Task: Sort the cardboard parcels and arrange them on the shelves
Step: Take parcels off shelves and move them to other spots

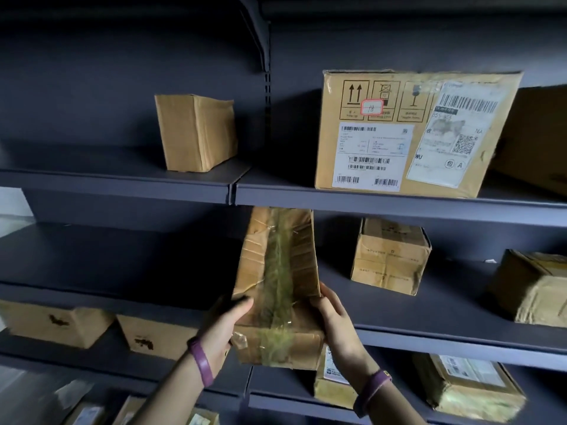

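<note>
A long, worn cardboard parcel with yellowed tape down its middle lies lengthwise, its far end in under the upper shelf and its near end past the front edge of the middle shelf. My left hand grips its near left side, fingers curled onto the top. My right hand holds the near right side, fingers wrapped along the edge. Both wrists wear purple bands.
On the upper shelf stand a small plain box and a large labelled box. A small box and a crumpled parcel sit on the middle shelf to the right. More parcels fill the lower shelves.
</note>
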The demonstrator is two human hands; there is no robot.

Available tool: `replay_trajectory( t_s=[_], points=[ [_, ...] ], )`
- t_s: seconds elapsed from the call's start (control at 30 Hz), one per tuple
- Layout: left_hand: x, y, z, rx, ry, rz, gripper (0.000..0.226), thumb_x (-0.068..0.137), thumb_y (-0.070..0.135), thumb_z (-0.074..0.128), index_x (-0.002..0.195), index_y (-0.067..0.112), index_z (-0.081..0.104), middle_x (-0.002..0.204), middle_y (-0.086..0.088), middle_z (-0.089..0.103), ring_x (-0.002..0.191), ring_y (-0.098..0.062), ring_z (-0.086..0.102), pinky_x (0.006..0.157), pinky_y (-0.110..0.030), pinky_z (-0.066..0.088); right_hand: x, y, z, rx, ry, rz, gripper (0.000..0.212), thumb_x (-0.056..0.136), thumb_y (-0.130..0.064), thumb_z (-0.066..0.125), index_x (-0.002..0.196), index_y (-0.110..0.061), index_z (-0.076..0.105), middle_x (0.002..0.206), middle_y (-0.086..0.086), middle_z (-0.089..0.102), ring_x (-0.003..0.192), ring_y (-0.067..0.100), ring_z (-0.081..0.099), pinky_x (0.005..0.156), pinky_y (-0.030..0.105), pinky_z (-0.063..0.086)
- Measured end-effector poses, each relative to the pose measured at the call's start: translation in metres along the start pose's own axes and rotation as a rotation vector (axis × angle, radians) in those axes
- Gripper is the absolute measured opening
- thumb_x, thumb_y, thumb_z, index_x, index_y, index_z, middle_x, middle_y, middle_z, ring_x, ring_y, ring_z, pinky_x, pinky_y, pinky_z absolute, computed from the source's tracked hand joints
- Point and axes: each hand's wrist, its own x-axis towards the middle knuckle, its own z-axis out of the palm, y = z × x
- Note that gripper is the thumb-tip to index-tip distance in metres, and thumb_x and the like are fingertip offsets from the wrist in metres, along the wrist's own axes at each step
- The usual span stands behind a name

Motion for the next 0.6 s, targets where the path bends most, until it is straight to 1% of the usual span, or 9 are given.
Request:
replay_trajectory(
  t_s=[0.03, 0.1, 0.17, 0.27, 0.33, 0.47, 0.53, 0.57, 0.6],
  points=[
    [-0.01, -0.001, -0.003, 0.017, -0.007, 0.017, 0.022, 0.082, 0.031, 0.071, 0.102, 0.032, 0.062, 0.108, 0.006, 0.063, 0.096, -0.015, 0.059, 0.068, -0.031, 0.046, -0.009, 0.002, 0.002, 0.001, 0.01, -0.002, 0.035, 0.094, -0.025, 0.056, 0.129, -0.024, 0.056, 0.122, 0.002, 0.068, 0.106, 0.016, 0.068, 0.09, 0.035, 0.055],
    [-0.024, -0.006, -0.016, 0.044, -0.044, 0.038, 0.048, 0.066, 0.041, 0.076, 0.109, 0.032, 0.058, 0.112, 0.004, 0.062, 0.105, -0.021, 0.057, 0.08, -0.04, 0.05, -0.027, 0.01, 0.007, 0.007, 0.04, -0.001, 0.034, 0.092, -0.023, 0.058, 0.126, -0.023, 0.057, 0.118, 0.004, 0.07, 0.105, 0.018, 0.068, 0.087, 0.033, 0.055],
    [-0.036, -0.011, -0.03, 0.055, -0.098, 0.02, 0.054, 0.052, 0.04, 0.077, 0.102, 0.031, 0.057, 0.104, 0.006, 0.064, 0.1, -0.021, 0.059, 0.082, -0.047, 0.05, -0.045, 0.022, 0.015, 0.009, 0.074, -0.001, 0.04, 0.086, -0.024, 0.06, 0.126, -0.02, 0.059, 0.116, 0.004, 0.071, 0.106, 0.019, 0.067, 0.084, 0.032, 0.054],
    [-0.052, -0.023, -0.051, 0.011, -0.169, 0.021, 0.042, 0.059, 0.015, 0.077, 0.095, 0.024, 0.058, 0.084, 0.0, 0.068, 0.085, -0.018, 0.063, 0.066, -0.033, 0.046, -0.073, 0.037, 0.024, 0.021, 0.094, -0.011, 0.048, 0.073, -0.026, 0.058, 0.12, -0.02, 0.062, 0.112, 0.0, 0.072, 0.103, 0.015, 0.068, 0.078, 0.025, 0.053],
    [-0.061, -0.029, -0.062, 0.006, -0.218, 0.028, 0.053, 0.055, 0.012, 0.074, 0.107, 0.016, 0.061, 0.091, -0.006, 0.074, 0.095, -0.028, 0.067, 0.069, -0.031, 0.047, -0.09, 0.044, 0.029, 0.016, 0.112, -0.016, 0.049, 0.068, -0.024, 0.057, 0.117, -0.022, 0.062, 0.106, -0.006, 0.072, 0.1, 0.009, 0.067, 0.077, 0.022, 0.052],
    [-0.071, -0.038, -0.081, -0.007, -0.28, 0.023, 0.059, 0.052, 0.01, 0.07, 0.11, 0.012, 0.059, 0.095, -0.007, 0.074, 0.093, -0.027, 0.068, 0.067, -0.03, 0.049, -0.113, 0.053, 0.038, -0.022, 0.122, -0.037, 0.061, 0.058, -0.032, 0.064, 0.119, -0.023, 0.062, 0.115, 0.002, 0.068, 0.109, 0.018, 0.062, 0.087, 0.031, 0.047],
    [-0.075, -0.038, -0.089, -0.019, -0.298, 0.046, 0.06, 0.051, 0.011, 0.07, 0.111, 0.011, 0.059, 0.098, -0.009, 0.073, 0.093, -0.027, 0.068, 0.067, -0.03, 0.049, -0.12, 0.052, 0.042, -0.066, 0.137, -0.047, 0.041, 0.078, -0.032, 0.063, 0.119, -0.026, 0.062, 0.112, -0.004, 0.069, 0.11, 0.014, 0.062, 0.086, 0.03, 0.047],
    [-0.077, -0.04, -0.094, -0.018, -0.297, 0.057, 0.061, 0.051, 0.011, 0.07, 0.111, 0.009, 0.06, 0.099, -0.011, 0.073, 0.094, -0.028, 0.067, 0.069, -0.032, 0.049, -0.121, 0.052, 0.043, -0.088, 0.146, -0.036, 0.028, 0.091, -0.031, 0.056, 0.118, -0.029, 0.062, 0.111, -0.008, 0.07, 0.11, 0.011, 0.062, 0.084, 0.03, 0.048],
    [-0.074, -0.04, -0.097, -0.015, -0.283, 0.059, 0.062, 0.051, 0.012, 0.072, 0.112, 0.008, 0.06, 0.1, -0.012, 0.072, 0.096, -0.029, 0.066, 0.072, -0.034, 0.049, -0.121, 0.05, 0.045, -0.101, 0.161, -0.02, 0.023, 0.099, -0.032, 0.048, 0.117, -0.03, 0.063, 0.111, -0.009, 0.07, 0.109, 0.009, 0.063, 0.082, 0.029, 0.047]
  ],
)
